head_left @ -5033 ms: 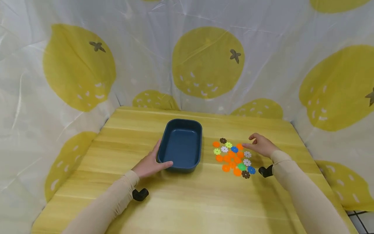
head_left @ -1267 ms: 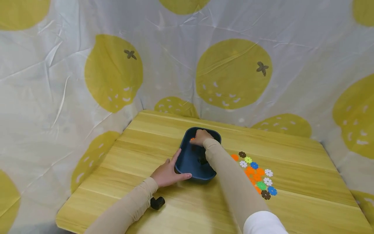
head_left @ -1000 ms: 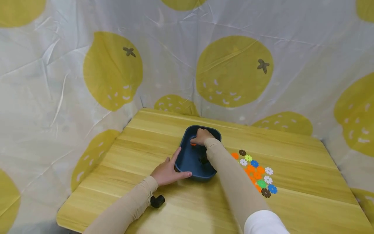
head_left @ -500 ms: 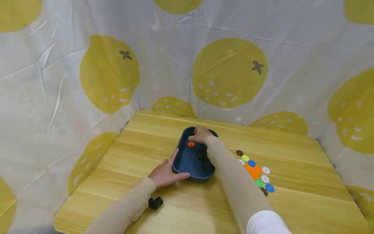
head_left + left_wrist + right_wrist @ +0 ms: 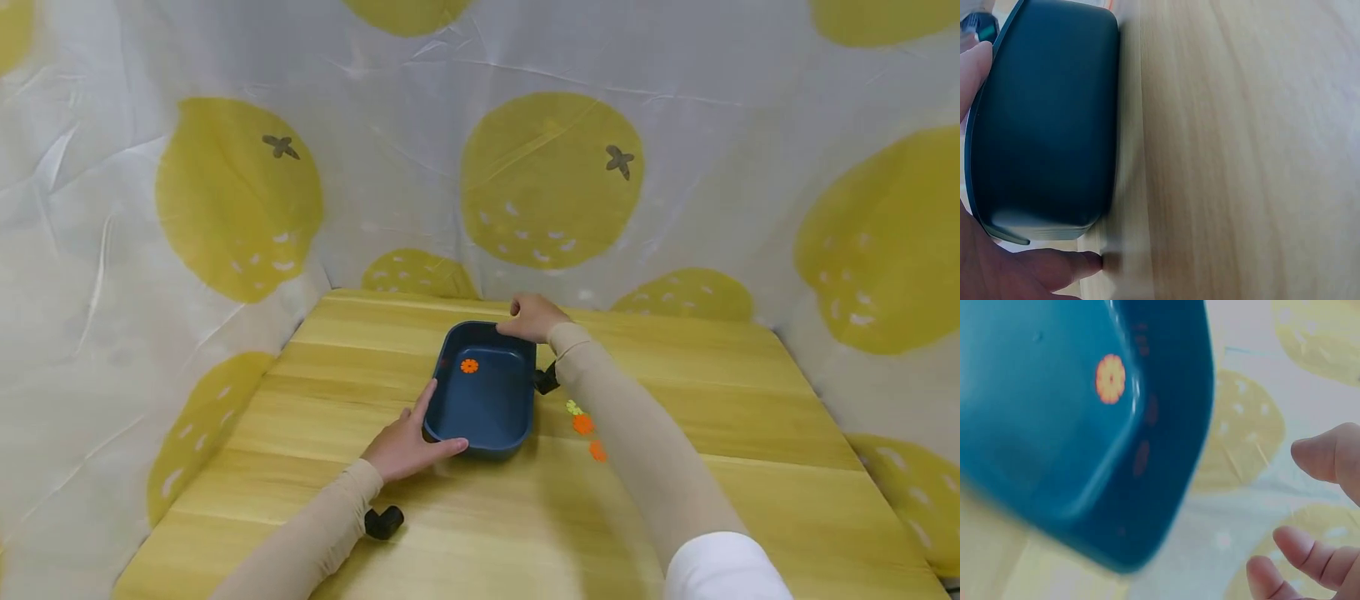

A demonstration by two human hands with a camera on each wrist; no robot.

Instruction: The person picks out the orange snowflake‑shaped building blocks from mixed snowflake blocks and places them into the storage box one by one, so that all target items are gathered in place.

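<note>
A deep blue rectangular plastic tub stands on the wooden table. One orange flower-shaped disc lies flat on its bottom, toward the far left. My left hand holds the tub's near left corner, thumb on the near rim and fingers along the left wall; in the left wrist view one fingertip reaches close to the tabletop. Over the far right rim hovers my right hand, its thumb and fingers apart with nothing between them. To the tub's right, orange discs and a yellow-green disc show; my right forearm hides the others.
The wooden tabletop ends at a curtain printed with yellow lemons, which hangs behind and at both sides. A black wrist camera sits beneath my left wrist, another beneath the right.
My right hand came from the pile of discs into the tub, let go of an orange disc there, then rose toward the far right rim. The left hand kept its hold.
</note>
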